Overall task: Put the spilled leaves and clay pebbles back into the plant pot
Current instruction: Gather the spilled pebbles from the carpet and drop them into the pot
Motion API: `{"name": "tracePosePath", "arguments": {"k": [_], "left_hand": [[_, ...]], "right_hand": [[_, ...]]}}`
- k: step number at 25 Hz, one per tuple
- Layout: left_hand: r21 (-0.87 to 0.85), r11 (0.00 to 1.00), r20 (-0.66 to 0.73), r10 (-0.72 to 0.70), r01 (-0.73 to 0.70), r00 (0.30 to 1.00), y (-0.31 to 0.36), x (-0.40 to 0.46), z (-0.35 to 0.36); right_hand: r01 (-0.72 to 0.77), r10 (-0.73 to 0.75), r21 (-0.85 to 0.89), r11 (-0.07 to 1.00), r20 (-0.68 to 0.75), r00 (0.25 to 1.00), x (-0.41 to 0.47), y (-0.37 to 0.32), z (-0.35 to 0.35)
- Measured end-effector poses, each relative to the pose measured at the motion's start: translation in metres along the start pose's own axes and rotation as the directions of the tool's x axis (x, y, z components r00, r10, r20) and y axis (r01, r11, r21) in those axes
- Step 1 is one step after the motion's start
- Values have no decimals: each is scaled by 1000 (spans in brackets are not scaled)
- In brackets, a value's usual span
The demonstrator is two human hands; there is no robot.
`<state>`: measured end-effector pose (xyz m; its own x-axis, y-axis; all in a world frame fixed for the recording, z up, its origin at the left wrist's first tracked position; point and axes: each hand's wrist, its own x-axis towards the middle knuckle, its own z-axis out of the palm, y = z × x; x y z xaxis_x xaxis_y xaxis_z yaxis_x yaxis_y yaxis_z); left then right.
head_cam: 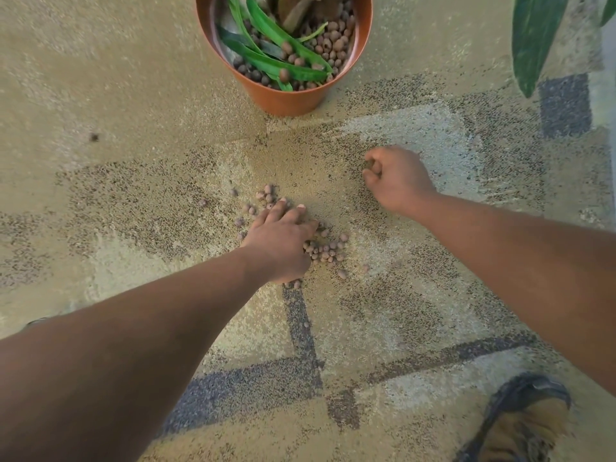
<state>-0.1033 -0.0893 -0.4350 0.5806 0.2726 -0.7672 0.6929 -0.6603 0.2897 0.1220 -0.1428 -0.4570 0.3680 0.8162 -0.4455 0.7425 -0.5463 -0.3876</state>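
Note:
An orange plant pot (pixel 283 101) stands on the carpet at the top centre, holding green leaves (pixel 273 61) and brown clay pebbles (pixel 336 45). A scatter of spilled clay pebbles (pixel 325 251) lies on the carpet in the middle. My left hand (pixel 280 241) rests flat on this scatter, fingers spread, with pebbles around and partly under it. My right hand (pixel 396 178) hovers to the right of the scatter, fingers curled into a loose fist; something small and dark shows between the fingers, but I cannot tell what it is.
The floor is a patterned beige carpet (pixel 133 95) with dark stripes. A large green plant leaf (pixel 533 38) hangs in at the top right. A shoe (pixel 526 425) sits at the bottom right. A lone pebble (pixel 94 137) lies far left.

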Motion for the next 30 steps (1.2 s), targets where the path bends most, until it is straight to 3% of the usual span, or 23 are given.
{"name": "tracePosePath", "arguments": {"k": [7,15,19,21,23,27,30], "left_hand": [[-1,1000,1,-4,4,1000,-1,1,-2],[-26,1000,-7,12,-12,1000,-4,5,0],[-15,1000,2,10,-10,1000,-4,5,0],[-10,1000,2,13,-13,1000,-3,4,0],[-6,1000,3,16,-16,1000,-4,5,0],[-13,1000,14,12,-12,1000,-2,7,-2],[-6,1000,31,10,-10,999,0,9,-10]], "right_hand": [[-120,121,19,993,-91,988,27,-2,-7],[81,-60,-177,981,122,991,24,-8,-7],[7,43,-169,986,289,956,2,-16,-5],[-123,112,17,992,304,946,-11,-29,-6],[-238,162,349,907,233,959,-17,-53,-21],[-2,97,644,765,-112,989,2,-102,-73],[72,70,745,663,-157,985,16,-116,-90]]}}
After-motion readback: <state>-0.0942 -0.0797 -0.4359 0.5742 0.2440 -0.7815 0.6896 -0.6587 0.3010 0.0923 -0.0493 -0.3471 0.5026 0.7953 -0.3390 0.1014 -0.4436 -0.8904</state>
